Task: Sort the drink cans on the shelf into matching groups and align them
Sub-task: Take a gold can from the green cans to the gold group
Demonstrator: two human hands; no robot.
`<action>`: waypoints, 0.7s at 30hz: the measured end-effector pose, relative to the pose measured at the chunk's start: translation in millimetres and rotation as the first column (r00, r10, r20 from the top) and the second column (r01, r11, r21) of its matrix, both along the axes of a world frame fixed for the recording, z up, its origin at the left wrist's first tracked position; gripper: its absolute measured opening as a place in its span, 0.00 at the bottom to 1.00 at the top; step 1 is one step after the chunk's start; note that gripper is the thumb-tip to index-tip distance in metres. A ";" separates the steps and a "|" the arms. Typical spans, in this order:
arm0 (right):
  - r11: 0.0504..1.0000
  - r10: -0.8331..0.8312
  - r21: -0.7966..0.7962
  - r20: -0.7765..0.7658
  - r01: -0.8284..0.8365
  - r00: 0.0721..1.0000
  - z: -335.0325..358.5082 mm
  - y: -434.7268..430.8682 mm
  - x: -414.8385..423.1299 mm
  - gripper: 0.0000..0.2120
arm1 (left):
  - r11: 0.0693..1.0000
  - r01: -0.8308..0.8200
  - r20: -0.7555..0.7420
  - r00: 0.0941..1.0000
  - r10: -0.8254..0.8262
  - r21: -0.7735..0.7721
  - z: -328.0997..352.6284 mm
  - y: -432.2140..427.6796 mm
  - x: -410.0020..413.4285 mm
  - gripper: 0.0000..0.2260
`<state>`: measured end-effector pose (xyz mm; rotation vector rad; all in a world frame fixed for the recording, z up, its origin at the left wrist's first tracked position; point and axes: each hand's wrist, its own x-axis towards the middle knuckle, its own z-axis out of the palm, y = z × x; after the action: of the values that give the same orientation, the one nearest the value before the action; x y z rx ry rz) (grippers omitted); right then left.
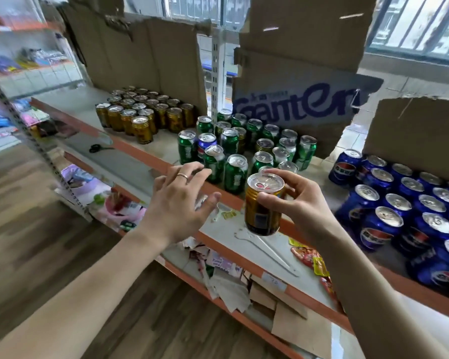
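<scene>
Left hand (182,203) hovers with fingers spread and loose, a ring on one, over the orange edge of the shelf (140,154). Gold cans (143,112) stand grouped at the back left; green cans (233,149) fill the middle, one blue Pepsi can (206,145) among them. Right hand (298,200) grips a single gold can (262,206) in front of the shelf. Cardboard (296,104) behind reads "Ganten"; Pepsi cans (405,211) crowd the right

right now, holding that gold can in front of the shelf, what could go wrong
The right hand pinches the ribbed gold metal can only near its top, in the air; it could slip and drop.
The open left hand hovers close to the front green aluminium cans, one of them leaning; a brush could topple them.
A blue cola can sits among the green ones and might get missed.
</scene>
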<state>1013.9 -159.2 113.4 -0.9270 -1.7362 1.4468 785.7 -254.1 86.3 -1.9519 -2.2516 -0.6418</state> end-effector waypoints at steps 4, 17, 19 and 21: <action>0.998 0.019 0.059 0.043 -0.021 0.999 2.5 2.3 -80.5 0.30 | 0.999 -0.038 -0.009 0.999 0.038 -0.012 5.9 -8.0 -75.7 0.32; 0.977 0.035 0.201 0.200 -0.076 0.979 3.3 25.0 -248.4 0.28 | 0.989 -0.086 -0.104 0.992 0.074 -0.117 7.6 -7.4 -229.4 0.34; 0.972 0.043 0.220 0.202 -0.088 0.978 3.3 34.5 -268.3 0.31 | 0.989 -0.090 -0.103 0.992 0.078 -0.114 4.2 1.4 -245.0 0.35; 0.967 0.049 0.234 0.212 -0.099 0.976 1.8 48.0 -288.3 0.33 | 0.990 -0.095 -0.097 0.992 0.084 -0.107 1.1 10.9 -261.8 0.35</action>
<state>725.5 -111.2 115.2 -0.9106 -2.0669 1.1812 523.9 -243.2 87.4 -1.8726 -2.3496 -0.4153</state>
